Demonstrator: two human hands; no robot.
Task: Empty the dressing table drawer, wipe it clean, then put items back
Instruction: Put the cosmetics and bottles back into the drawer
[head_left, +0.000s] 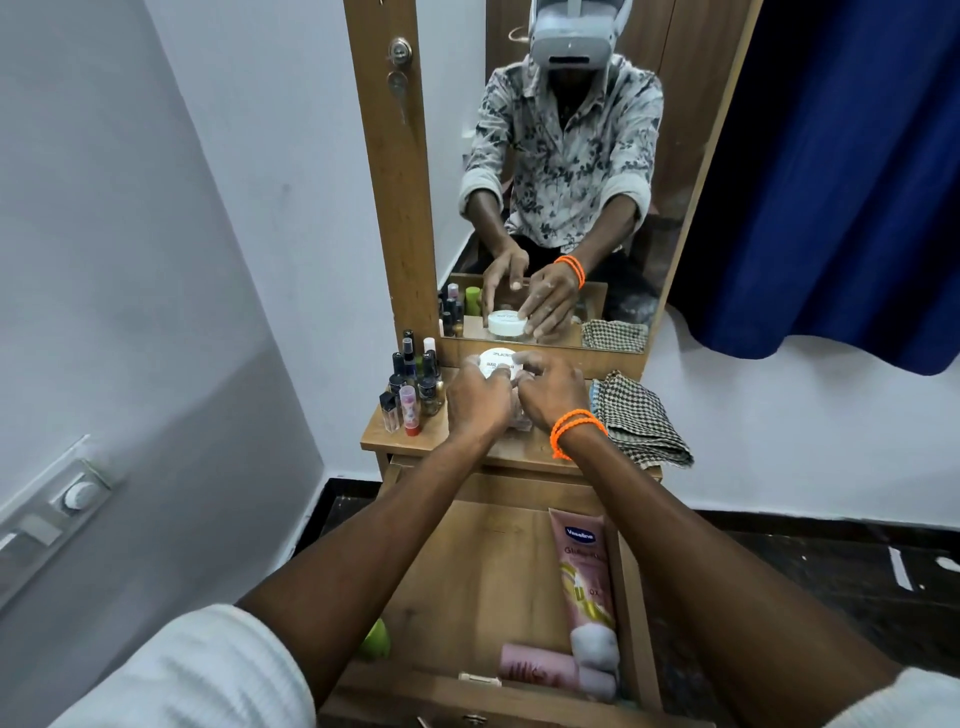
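Both hands on the white jar (500, 364) atop the table (524, 451), just in front of the mirror (550, 171): left hand (479, 399) and right hand (551, 396) with fingers curled round its rim, likely parking it clear of the drawer (467, 571). Bottles (415, 387) crowding the jar's left, cloth (640, 422) on its right, little room between. Nearer than the jar, pink tube (584, 566) not yet lifted from the open drawer.

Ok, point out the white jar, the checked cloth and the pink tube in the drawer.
white jar (500, 361), head view, on its printed lid.
checked cloth (636, 421), head view, middle of the folded top.
pink tube (584, 571), head view, on its printed body.
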